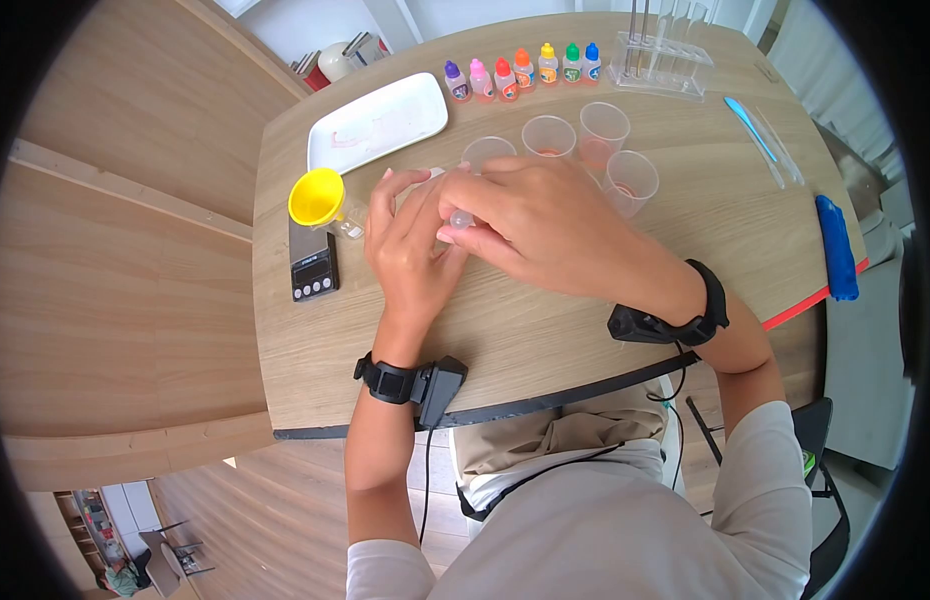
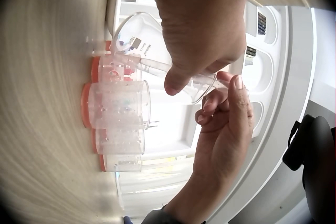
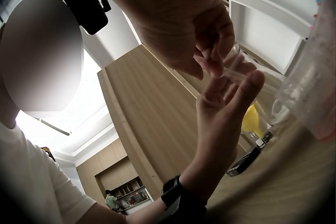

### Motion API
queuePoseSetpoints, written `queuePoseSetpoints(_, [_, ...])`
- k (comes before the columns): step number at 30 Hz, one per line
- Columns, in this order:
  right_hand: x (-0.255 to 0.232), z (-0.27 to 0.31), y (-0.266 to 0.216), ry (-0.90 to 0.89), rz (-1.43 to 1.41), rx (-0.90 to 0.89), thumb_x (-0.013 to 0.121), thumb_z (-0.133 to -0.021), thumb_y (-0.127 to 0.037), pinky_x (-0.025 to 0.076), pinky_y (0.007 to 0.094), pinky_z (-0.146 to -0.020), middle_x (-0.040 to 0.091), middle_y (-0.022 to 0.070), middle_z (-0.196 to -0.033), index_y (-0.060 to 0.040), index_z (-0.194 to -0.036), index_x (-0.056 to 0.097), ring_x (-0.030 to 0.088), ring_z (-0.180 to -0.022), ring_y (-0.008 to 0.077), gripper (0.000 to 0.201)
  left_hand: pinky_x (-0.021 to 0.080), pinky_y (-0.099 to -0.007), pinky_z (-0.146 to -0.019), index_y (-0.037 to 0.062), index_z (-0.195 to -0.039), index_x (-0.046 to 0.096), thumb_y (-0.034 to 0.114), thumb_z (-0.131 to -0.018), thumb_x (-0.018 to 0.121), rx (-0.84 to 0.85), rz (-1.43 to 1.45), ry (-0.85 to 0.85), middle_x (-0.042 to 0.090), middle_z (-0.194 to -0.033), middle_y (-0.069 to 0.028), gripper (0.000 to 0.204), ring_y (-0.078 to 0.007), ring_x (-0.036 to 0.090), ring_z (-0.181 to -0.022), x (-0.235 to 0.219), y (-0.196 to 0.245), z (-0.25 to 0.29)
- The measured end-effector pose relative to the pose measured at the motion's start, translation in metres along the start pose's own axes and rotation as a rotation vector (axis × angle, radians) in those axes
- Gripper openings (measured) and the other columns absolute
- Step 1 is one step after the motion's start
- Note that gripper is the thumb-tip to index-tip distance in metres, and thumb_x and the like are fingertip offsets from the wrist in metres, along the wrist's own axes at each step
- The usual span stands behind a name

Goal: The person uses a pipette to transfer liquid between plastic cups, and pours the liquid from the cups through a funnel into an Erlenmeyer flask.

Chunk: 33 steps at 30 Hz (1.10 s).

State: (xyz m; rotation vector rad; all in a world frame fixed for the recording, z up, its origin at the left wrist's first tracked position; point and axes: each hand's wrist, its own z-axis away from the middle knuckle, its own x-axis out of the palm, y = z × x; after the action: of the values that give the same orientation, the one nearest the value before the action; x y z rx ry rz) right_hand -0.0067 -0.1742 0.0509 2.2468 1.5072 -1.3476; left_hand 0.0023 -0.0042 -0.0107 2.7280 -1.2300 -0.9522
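Observation:
Both hands meet over the near middle of the table. My left hand (image 1: 407, 245) holds a clear, tapered glass vessel (image 2: 149, 39) with printed marks, tilted, its narrow mouth towards the other hand. Between thumb and fingers, my right hand (image 1: 550, 220) pinches the bulb of a clear plastic dropper (image 1: 462, 218). The dropper's stem runs along the vessel in the left wrist view, passing behind the left thumb. Just beyond the hands stand several clear plastic cups (image 1: 633, 180) with reddish liquid low inside.
At left, a yellow funnel (image 1: 317, 197) sits in a glass container beside a black digital scale (image 1: 314, 275). Behind are a white tray (image 1: 380, 118), several colour-capped dropper bottles (image 1: 523, 70) and a test-tube rack (image 1: 662, 68). A blue rolled item (image 1: 836, 245) lies at the right edge.

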Motion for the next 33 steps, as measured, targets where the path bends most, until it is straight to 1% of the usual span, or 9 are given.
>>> queuePoseSetpoints(11, [-0.0005,-0.0003,0.0003,-0.028,0.002,0.01,0.062,-0.087,-0.021,0.047,0.044,-0.058,0.064,0.0117,-0.071,-0.0041,-0.081,0.058,0.063,-0.07,0.0312,0.018,0.047,-0.0464,-0.093,0.0093,-0.107,0.07,0.005,-0.059,0.076,-0.013,0.018,-0.015,0.069,-0.1,-0.0043,0.048,-0.0295,0.06,-0.102,-0.0012,0.0027,-0.0017])
queuePoseSetpoints(16, [-0.0018,-0.0003,-0.0007,-0.039,-0.002,-0.001,0.061,-0.088,-0.021,0.048,0.0435,-0.06,0.064,0.0114,-0.073,-0.0049,-0.082,0.059,0.063,-0.071,0.0307,0.017,0.049,-0.0397,-0.084,0.0093,-0.107,0.071,0.004,-0.059,0.076,-0.016,0.028,-0.001,0.07,-0.1,-0.0038,0.049,-0.029,0.06,-0.1,-0.0001,0.0036,-0.0021])
queuePoseSetpoints(19, [-0.001,0.0002,0.0002,-0.038,0.001,-0.007,0.061,-0.088,-0.021,0.048,0.0433,-0.06,0.065,0.0111,-0.074,-0.0052,-0.083,0.06,0.064,-0.071,0.0305,0.016,0.05,-0.0378,-0.081,0.009,-0.107,0.071,0.004,-0.059,0.076,-0.009,0.027,0.004,0.07,-0.099,-0.0038,0.049,-0.0288,0.06,-0.099,-0.0001,0.0042,-0.0028])
queuePoseSetpoints(33, [-0.0027,-0.0003,-0.0011,-0.05,-0.003,0.018,0.061,-0.088,-0.021,0.049,0.0435,-0.061,0.067,0.0112,-0.077,-0.0054,-0.086,0.062,0.065,-0.072,0.0314,0.016,0.05,-0.037,-0.079,0.0082,-0.106,0.071,0.003,-0.057,0.076,0.0,0.027,0.007,0.07,-0.099,-0.0042,0.049,-0.0287,0.06,-0.099,0.0003,0.0032,-0.0029])
